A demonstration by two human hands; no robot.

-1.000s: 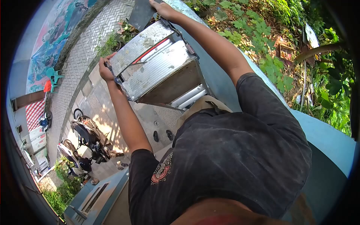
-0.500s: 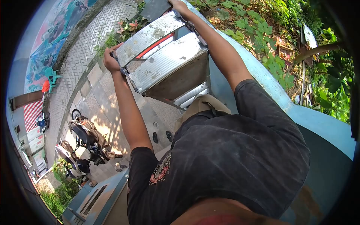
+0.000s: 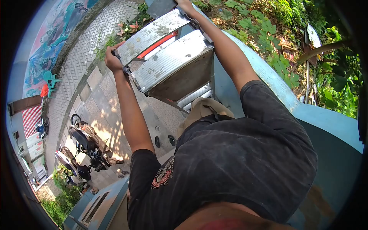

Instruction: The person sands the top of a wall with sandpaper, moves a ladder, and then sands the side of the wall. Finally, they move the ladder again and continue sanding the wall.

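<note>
Tall in front of my body stands a worn metal stepladder (image 3: pixel 168 56), its wide ribbed treads scuffed and flaking. My left hand (image 3: pixel 112 60) is closed round the left edge near the top, with some fingers hidden behind it. At the upper right corner of the same ladder, my right hand (image 3: pixel 186 6) grips the edge, partly cut off by the top of the view. A red strip (image 3: pixel 159 45) shows through the gap between the upper two treads. Lower narrow rungs (image 3: pixel 195 96) appear beneath, close to my beige trousers (image 3: pixel 203 109).
A light blue wall (image 3: pixel 264 73) runs along my right, with leafy plants (image 3: pixel 264 34) beyond it. Down left, parked motorbikes (image 3: pixel 86 142) stand on the paving (image 3: pixel 111 111). A pair of dark sandals (image 3: pixel 157 142) lies below. Green plastic chairs (image 3: pixel 51 78) stand further off.
The view has shifted very slightly. Both hands keep their places on the stepladder.
</note>
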